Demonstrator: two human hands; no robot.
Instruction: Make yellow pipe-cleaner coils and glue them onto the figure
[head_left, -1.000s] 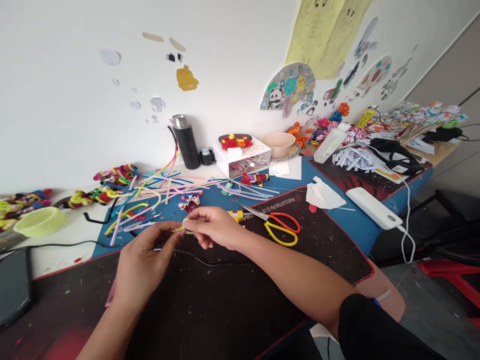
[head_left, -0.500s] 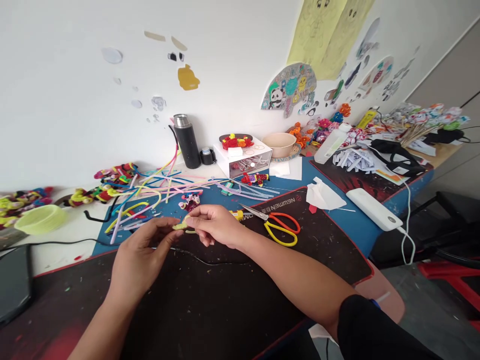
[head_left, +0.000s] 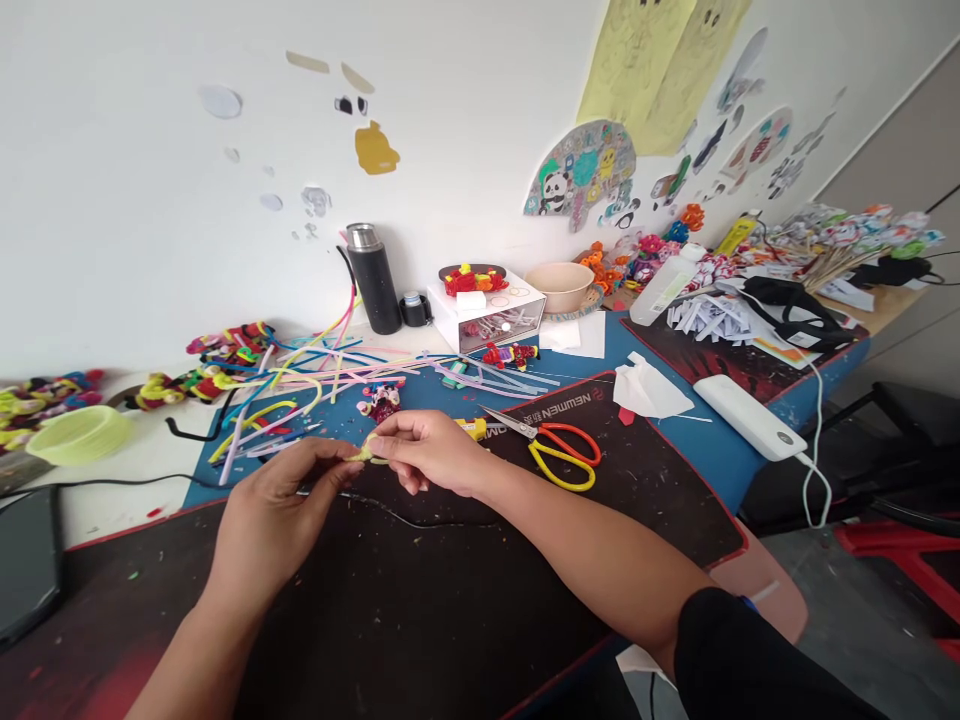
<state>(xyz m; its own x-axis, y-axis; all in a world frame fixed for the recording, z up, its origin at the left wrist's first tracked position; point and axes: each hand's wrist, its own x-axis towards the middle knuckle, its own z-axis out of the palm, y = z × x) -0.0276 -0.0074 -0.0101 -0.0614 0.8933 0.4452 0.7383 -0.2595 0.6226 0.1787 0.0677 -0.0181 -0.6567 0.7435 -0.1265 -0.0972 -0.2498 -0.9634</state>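
Observation:
Above the dark desk mat (head_left: 420,610), a short pale yellow pipe cleaner (head_left: 365,453) is pinched between both hands. My left hand (head_left: 281,510) grips its left end between thumb and fingers. From the other side my right hand (head_left: 427,450) pinches it, fingertips almost meeting those of the left; part of the piece is hidden behind the fingers. Just beyond the hands lies a small dark red and white pipe-cleaner figure (head_left: 381,402). Scissors (head_left: 559,447) with orange and yellow handles rest on the mat beside my right forearm, their blades slightly apart.
Loose coloured pipe cleaners (head_left: 330,370) spread across the desk behind my hands. A black thermos (head_left: 375,285), a white box (head_left: 487,310) and a beige bowl (head_left: 559,288) stand along the wall. At right lie a crumpled tissue (head_left: 649,390) and a white power bank (head_left: 750,418) with a cable.
The left fingertips have closed in a little toward the right hand, so less of the pale yellow pipe cleaner shows. Both hands keep their pinch.

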